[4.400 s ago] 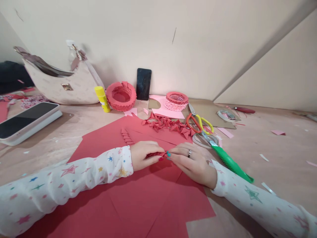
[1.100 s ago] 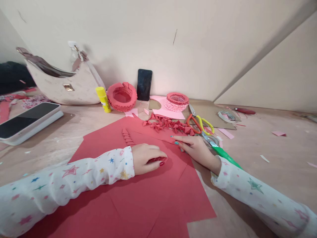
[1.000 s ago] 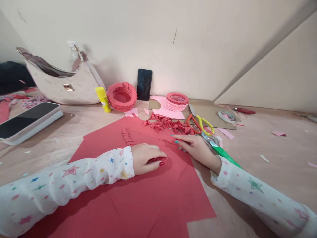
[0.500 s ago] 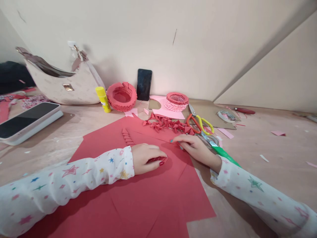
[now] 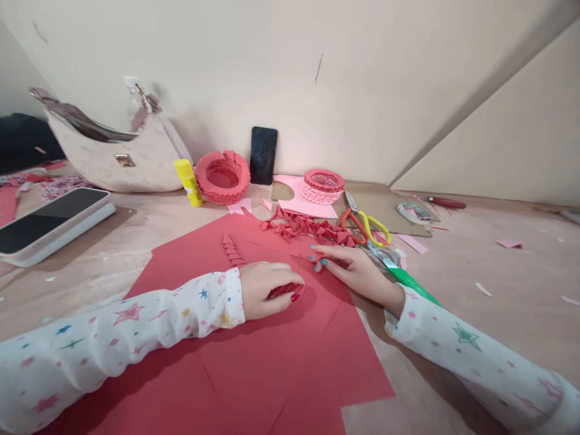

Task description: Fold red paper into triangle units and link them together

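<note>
My left hand [image 5: 269,289] rests over the red paper sheets [image 5: 254,368], its fingers closed around a row of folded red paper pieces [image 5: 286,291], mostly covered by the hand. To the right, my right hand [image 5: 351,270] has its thumb and fingertips drawn together above the paper. A small red paper piece [image 5: 318,257] appears pinched there, hard to tell from the red behind it. Beyond the left wrist lies another nested row of folded red pieces [image 5: 232,251]. A loose heap of folded red triangles [image 5: 308,226] sits just past the right fingertips.
Scissors with red and yellow handles [image 5: 371,226] and a green-handled tool [image 5: 412,284] lie by my right hand. Farther back are a red paper ring bowl [image 5: 223,177], a pink-and-red one [image 5: 323,186], a glue stick [image 5: 189,183], a phone [image 5: 263,155] and a handbag [image 5: 122,157].
My right hand's fingers have curled in from a flatter reach, and thumb and fingertips now meet around a small red piece. The left hand stays almost still.
</note>
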